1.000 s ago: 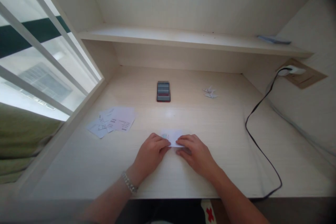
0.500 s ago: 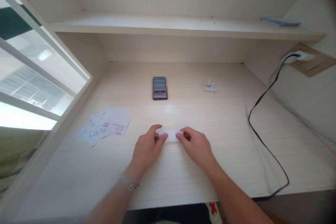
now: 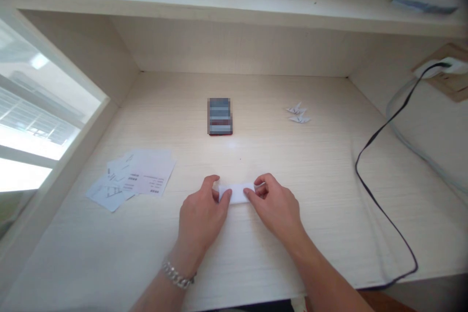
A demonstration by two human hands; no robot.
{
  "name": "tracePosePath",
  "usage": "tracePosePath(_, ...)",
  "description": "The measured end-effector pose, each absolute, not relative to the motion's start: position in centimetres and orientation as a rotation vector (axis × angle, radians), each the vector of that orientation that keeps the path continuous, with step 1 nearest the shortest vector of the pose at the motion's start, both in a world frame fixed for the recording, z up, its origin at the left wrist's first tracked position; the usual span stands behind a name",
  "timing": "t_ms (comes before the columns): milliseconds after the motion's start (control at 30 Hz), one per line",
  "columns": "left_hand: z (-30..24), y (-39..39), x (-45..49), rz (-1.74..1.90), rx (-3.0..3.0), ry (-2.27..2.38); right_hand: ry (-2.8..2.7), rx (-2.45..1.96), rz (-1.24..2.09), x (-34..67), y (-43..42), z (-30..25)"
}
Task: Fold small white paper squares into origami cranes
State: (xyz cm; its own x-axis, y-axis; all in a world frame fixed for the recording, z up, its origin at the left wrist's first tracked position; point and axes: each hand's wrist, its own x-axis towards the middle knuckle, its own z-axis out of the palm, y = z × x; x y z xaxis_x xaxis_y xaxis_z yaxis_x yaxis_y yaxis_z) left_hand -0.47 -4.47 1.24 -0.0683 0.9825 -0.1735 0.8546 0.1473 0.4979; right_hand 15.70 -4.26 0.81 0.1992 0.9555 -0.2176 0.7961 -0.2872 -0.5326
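Observation:
A small folded strip of white paper (image 3: 237, 194) lies on the desk in front of me, its long side running left to right. My left hand (image 3: 204, 212) grips its left end, thumb on top and fingers curled behind. At the right end, my right hand (image 3: 278, 204) pinches the paper in the same way. The fingertips behind the paper are partly hidden. Farther back on the right sit small folded paper cranes (image 3: 299, 113). To the left of my hands, several printed paper sheets (image 3: 151, 170) overlap one another.
A phone-like dark object (image 3: 220, 117), its face pixelated, lies at the back middle. A black cable (image 3: 380, 204) runs from a wall socket (image 3: 448, 75) down the right side. The shelf (image 3: 219, 12) overhangs the back, with a flat bluish item (image 3: 422, 7) on it.
The camera view has shifted closer and lower over the desk. Both hands keep their hold on the paper strip, with the thumbs barely moved.

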Motion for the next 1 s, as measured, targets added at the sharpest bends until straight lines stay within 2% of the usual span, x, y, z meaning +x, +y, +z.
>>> tracePosePath(1000,1.5,-4.34,0.15,0.221,1.728,2.129,-1.73,-2.263,0.652,15.59,-3.83,0.81)
